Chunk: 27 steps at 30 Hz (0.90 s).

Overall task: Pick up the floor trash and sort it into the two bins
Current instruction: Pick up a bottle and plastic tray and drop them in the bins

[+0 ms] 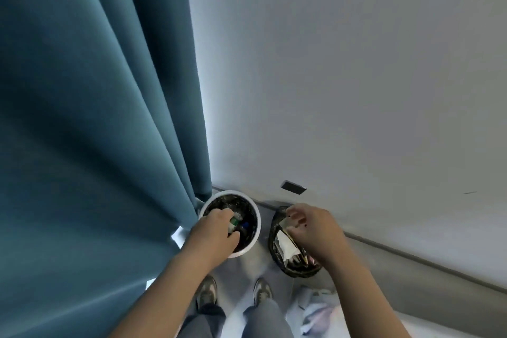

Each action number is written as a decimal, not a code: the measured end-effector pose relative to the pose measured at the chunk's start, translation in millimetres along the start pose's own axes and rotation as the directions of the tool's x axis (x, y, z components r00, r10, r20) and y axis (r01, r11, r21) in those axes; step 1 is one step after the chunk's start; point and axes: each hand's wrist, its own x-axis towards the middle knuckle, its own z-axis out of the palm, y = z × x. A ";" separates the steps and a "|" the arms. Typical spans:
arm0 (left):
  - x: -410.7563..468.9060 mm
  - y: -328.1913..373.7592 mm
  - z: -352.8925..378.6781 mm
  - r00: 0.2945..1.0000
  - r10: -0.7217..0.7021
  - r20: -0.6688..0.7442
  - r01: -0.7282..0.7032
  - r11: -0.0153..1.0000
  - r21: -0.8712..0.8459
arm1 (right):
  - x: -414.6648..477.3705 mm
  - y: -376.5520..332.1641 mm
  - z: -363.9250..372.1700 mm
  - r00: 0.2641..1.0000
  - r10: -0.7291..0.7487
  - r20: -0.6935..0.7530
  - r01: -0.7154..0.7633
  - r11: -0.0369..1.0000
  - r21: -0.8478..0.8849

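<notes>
Noting our left hand (216,230) curled round a small green-and-white plastic container (233,223) over the round white black-lined bin (230,192), we judge it light, stiff, slick, best gripped mid-body; right hand (310,228) hovers over the black-bagged bin (275,250), its grasp indiscernible.

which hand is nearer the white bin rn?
Left. The left hand is over the opening of the white bin, gripping a green-and-white item. The right hand is off to the side, over the black-lined bin.
</notes>
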 end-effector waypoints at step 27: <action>-195.3 -8.9 -31.6 0.565 -0.701 -0.436 0.471 0.708 -0.526 | -21.5 -190.8 -33.3 0.431 -0.737 0.520 0.887 0.451 -0.097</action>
